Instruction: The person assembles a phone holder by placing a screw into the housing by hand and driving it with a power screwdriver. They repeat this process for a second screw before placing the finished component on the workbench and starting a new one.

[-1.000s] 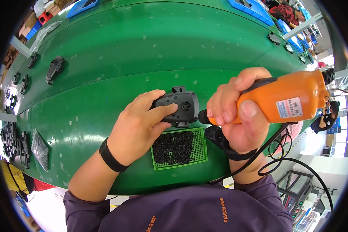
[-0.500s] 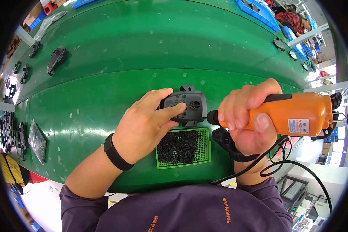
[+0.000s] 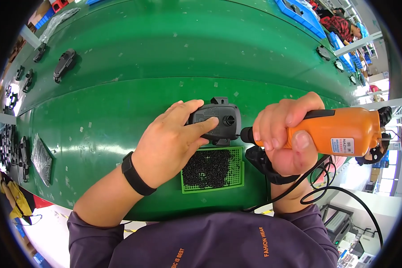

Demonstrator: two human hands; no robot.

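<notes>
My left hand is closed around the left end of a dark grey plastic housing, which has perforated patches and a round black fitting on top. The thumb lies across its upper face; the fingers reach over its far edge. In my right hand is an orange electric screwdriver, held level with its black nose pointing left. The bit's tip is at the housing's right near corner; whether a screw sits there is too small to tell. Just below the housing lies a green perforated tray holding many small black screws.
A black cable loops from the screwdriver past my right forearm. On the green table similar dark housings stand at the far left, with a clear plastic bag nearer. A blue tray is at the far right, beyond which a person sits.
The housing and my left hand have shifted very slightly to the right in the picture. The screwdriver's bit stays at the housing's right near corner, and both grips are the same.
</notes>
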